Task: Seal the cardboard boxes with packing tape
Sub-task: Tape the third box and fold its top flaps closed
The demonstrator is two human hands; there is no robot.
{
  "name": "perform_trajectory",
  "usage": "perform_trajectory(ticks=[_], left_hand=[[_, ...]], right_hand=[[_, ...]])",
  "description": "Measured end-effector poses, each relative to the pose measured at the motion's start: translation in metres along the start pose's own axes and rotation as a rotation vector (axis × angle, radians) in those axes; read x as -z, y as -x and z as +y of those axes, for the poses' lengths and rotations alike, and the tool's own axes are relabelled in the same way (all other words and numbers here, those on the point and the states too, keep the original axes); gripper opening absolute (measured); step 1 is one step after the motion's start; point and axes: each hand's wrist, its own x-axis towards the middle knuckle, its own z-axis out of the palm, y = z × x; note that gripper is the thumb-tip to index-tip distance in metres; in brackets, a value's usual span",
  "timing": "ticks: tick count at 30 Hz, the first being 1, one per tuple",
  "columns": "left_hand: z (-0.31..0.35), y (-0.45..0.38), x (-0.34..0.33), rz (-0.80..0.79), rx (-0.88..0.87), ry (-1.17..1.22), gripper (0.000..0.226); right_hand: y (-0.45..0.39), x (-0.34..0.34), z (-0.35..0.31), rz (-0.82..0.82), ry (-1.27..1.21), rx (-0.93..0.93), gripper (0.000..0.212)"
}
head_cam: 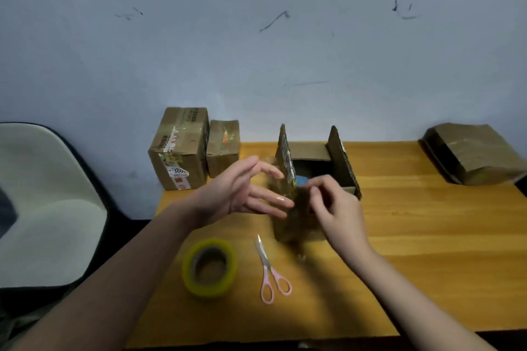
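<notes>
An open cardboard box (pixel 339 162) stands mid-table with two side flaps upright and something blue inside. Its near flap hangs down in front, blurred. My right hand (pixel 333 205) is in front of the box with fingers curled, pinching at what looks like clear tape on the near flap. My left hand (pixel 245 191) hovers just left of the box, fingers spread and straight, with a strip of clear tape on a fingertip. A yellowish roll of packing tape (pixel 209 266) lies on the table near me. Pink-handled scissors (pixel 269 271) lie beside it.
Two taped boxes, a larger one (pixel 178 148) and a smaller one (pixel 222 148), stand at the table's back left against the wall. A flattened carton (pixel 473 151) lies at the back right. A pale chair seat (pixel 48 202) is left of the wooden table (pixel 427 236).
</notes>
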Motion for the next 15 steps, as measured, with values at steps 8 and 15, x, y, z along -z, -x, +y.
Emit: perform_trajectory(ticks=[8, 15], left_hand=[[0.017, -0.043, -0.036, -0.123, 0.035, -0.104, 0.064], [0.019, -0.061, -0.061, -0.097, 0.07, -0.062, 0.062]], right_hand=[[-0.05, 0.044, -0.007, -0.249, -0.566, -0.162, 0.011], [-0.042, 0.041, 0.014, 0.0, -0.57, -0.056, 0.016]])
